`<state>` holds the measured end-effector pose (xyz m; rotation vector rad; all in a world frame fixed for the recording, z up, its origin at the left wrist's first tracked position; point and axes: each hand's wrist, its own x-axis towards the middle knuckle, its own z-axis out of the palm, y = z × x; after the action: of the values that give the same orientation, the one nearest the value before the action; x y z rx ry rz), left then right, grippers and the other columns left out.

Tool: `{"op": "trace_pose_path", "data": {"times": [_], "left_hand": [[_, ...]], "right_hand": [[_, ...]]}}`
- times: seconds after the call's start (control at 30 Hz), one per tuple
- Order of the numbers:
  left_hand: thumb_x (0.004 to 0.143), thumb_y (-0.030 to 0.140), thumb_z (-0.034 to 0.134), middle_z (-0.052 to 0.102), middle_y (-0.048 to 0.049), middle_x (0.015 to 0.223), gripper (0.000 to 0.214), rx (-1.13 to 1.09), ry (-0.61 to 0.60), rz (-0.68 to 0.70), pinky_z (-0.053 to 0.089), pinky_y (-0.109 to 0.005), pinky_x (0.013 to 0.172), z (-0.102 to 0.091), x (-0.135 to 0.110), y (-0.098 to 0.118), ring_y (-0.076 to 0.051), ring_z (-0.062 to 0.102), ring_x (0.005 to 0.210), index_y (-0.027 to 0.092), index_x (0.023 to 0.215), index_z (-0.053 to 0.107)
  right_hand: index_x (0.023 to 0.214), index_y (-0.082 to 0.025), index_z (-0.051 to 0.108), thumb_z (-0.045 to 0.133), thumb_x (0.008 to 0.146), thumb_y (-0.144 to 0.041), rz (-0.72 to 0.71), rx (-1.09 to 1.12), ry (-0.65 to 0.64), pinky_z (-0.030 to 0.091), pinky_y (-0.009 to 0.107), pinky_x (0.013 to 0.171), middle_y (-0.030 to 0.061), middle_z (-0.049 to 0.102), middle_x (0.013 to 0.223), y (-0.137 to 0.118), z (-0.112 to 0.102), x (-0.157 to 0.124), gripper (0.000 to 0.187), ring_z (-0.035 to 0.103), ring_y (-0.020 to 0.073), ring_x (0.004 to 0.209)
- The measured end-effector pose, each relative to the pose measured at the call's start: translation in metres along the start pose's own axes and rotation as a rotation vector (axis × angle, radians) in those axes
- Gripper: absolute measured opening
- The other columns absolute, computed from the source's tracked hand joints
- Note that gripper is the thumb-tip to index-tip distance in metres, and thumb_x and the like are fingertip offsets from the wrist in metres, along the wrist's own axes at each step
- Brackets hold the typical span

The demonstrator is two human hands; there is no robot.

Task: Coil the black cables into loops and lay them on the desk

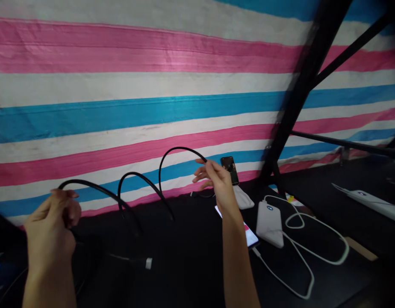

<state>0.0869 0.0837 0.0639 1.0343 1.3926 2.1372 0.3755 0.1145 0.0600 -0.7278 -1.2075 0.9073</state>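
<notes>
A black cable hangs in loose coils between my two hands, above the dark tabletop. My left hand, at the lower left, pinches one end part of it with the fingers curled in. Toward the middle right, my right hand grips the other side of the cable between thumb and forefinger, the remaining fingers loosely spread. The cable's ends are hidden. Behind my right forearm lies a phone with a lit screen, partly covered by the arm. A small white plug rests on the table below the coils.
A white power bank with a looping white cable lies to the right. Another phone leans at the back beside a white object. A second white device sits far right. Black metal bars stand before a striped sheet.
</notes>
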Motion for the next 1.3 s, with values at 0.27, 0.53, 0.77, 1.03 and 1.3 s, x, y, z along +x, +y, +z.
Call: {"op": "trace_pose_path", "data": {"times": [0.27,0.53,0.77,1.03,1.3], "left_hand": [[0.068,0.039,0.066,0.054,0.0051,0.054,0.019,0.426,-0.159,0.227,0.036,-0.024,0.054,0.026,-0.044,0.008,-0.009,0.045,0.053,0.020,0.071,0.066],[0.074,0.031,0.064,0.058,0.0037,0.059,0.013,0.383,0.001,0.469,0.040,-0.025,0.059,0.024,-0.060,0.006,-0.011,0.051,0.055,0.020,0.078,0.069],[0.077,0.030,0.061,0.055,0.0034,0.059,0.011,0.403,-0.096,0.567,0.038,-0.026,0.057,0.019,-0.057,0.007,-0.011,0.048,0.055,0.020,0.075,0.066],[0.069,0.046,0.068,0.046,-0.0063,0.129,0.066,0.450,-0.332,0.581,0.043,-0.036,0.087,0.021,-0.032,-0.004,-0.023,0.052,0.107,0.032,0.128,0.043],[0.073,0.045,0.064,0.060,-0.0061,0.107,0.053,0.336,-0.633,0.409,0.042,-0.035,0.090,0.023,-0.032,-0.009,-0.022,0.058,0.095,0.027,0.121,0.051]], "right_hand": [[0.100,-0.023,0.065,0.047,0.090,-0.039,0.061,0.027,-0.374,0.051,0.023,0.064,0.0047,0.069,0.098,-0.003,0.044,-0.020,0.026,0.066,0.0141,0.084],[0.093,-0.020,0.065,0.049,0.087,-0.043,0.089,-0.032,-0.376,0.040,0.021,0.048,0.0016,0.067,0.082,-0.008,0.066,-0.035,0.029,0.049,0.0048,0.044],[0.091,-0.022,0.067,0.063,0.079,-0.034,0.062,-0.089,-0.318,0.039,0.021,0.048,0.0024,0.070,0.079,-0.017,0.063,-0.043,0.017,0.057,0.0113,0.062],[0.096,-0.021,0.067,0.065,0.079,-0.031,0.101,-0.044,-0.334,0.033,0.020,0.040,0.0046,0.070,0.079,-0.009,0.051,-0.030,0.020,0.059,0.0110,0.058],[0.094,-0.021,0.067,0.065,0.077,-0.034,0.127,-0.013,-0.321,0.024,0.020,0.035,0.0020,0.067,0.072,0.006,0.056,-0.021,0.021,0.038,0.0041,0.039]]}}
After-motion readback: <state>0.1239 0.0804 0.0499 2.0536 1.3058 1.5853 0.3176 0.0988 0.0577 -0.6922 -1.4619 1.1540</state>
